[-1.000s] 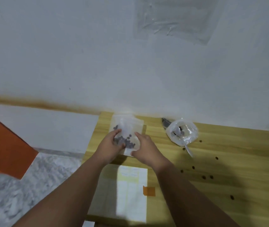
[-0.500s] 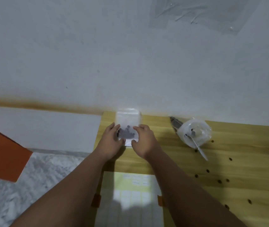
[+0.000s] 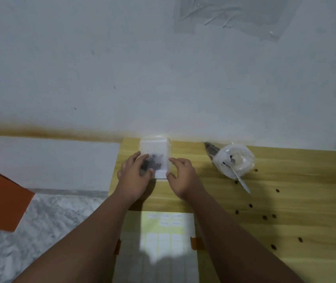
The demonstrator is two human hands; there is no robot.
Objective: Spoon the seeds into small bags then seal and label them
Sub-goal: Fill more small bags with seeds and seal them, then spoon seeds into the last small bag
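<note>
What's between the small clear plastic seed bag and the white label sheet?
Nothing visible: only bare yellow wooden table separates the small clear plastic seed bag from the white label sheet. Scattered dark seeds lie off right.

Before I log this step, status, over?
Left hand pressing small bag, seeds inside. Right hand at its edge, grip unclear. Loose seeds scattered right, nothing blocking.
</note>
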